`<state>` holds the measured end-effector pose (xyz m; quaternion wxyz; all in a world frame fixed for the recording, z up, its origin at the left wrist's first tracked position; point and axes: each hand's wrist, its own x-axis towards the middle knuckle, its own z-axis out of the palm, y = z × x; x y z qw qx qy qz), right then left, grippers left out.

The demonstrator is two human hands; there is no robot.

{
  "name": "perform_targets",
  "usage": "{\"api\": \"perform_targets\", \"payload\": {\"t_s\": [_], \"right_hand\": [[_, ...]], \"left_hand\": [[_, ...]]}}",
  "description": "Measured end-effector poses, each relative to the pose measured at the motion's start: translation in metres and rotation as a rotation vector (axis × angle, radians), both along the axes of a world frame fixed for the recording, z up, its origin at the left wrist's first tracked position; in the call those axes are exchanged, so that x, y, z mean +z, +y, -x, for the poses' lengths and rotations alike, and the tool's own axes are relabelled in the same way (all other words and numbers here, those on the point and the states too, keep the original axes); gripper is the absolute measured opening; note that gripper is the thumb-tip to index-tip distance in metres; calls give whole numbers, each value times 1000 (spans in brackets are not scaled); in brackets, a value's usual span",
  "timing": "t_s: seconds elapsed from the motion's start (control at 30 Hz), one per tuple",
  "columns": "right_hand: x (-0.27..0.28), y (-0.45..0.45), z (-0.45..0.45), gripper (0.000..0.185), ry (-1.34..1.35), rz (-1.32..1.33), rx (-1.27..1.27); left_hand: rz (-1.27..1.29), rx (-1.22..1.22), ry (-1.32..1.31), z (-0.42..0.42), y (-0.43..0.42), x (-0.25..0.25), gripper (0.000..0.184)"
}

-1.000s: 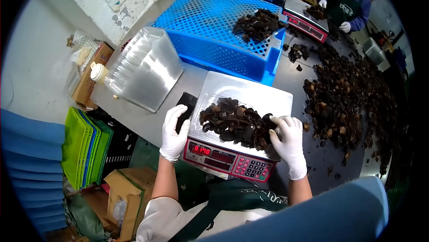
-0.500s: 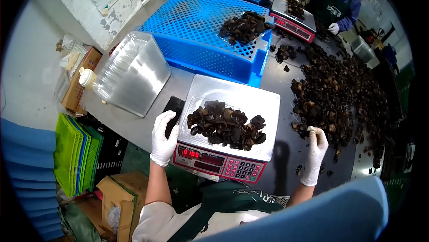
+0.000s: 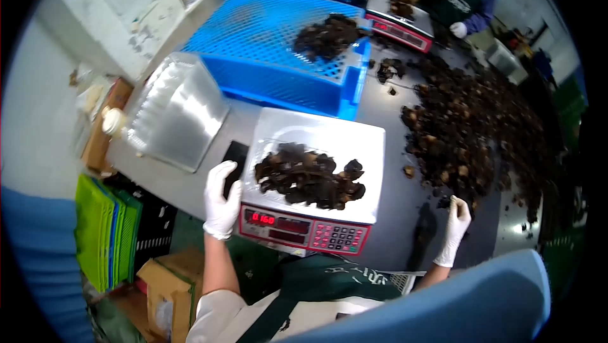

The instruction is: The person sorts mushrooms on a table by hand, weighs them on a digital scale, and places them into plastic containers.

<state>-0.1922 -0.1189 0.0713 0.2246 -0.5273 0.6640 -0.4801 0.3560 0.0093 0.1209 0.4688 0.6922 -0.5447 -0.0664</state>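
Observation:
Dark wood ear mushrooms (image 3: 307, 178) lie heaped in a clear plastic tray on the silver digital scale (image 3: 364, 147), whose red display seems to read 0.160. My left hand (image 3: 221, 207), in a white glove, is at the scale's left side with its fingers curved and apart, holding nothing. A black flat object (image 3: 235, 156) lies just beyond those fingers. My right hand (image 3: 453, 232), also gloved, is right of the scale at the near edge of a large mushroom pile (image 3: 468, 134). Its fingertips are pinched together; whether a small piece is between them cannot be made out.
A blue perforated crate (image 3: 272, 77) stands behind the scale, with a tray of mushrooms (image 3: 329, 36) on top. Stacked clear trays (image 3: 180, 112) stand to the left. Across the table, a gloved co-worker (image 3: 465, 1) is beside another scale (image 3: 399, 30).
My right hand has shifted slightly right and down along the near edge of the pile, still pinched. The scale's red digits appear lower. The whole view has moved a little and blurred.

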Motion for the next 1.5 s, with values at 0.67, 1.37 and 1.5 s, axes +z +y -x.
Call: {"api": "perform_targets", "payload": {"t_s": [0.67, 1.37, 1.5], "right_hand": [[-44, -56, -108, 31, 504, 137, 200], [-57, -59, 24, 21, -207, 217, -269], [-43, -80, -12, 28, 178, 183, -288]], "left_hand": [[-4, -47, 46, 6, -12, -7, 32], [111, -39, -57, 1, -27, -34, 36], [64, -72, 1, -2, -21, -18, 37]]}}
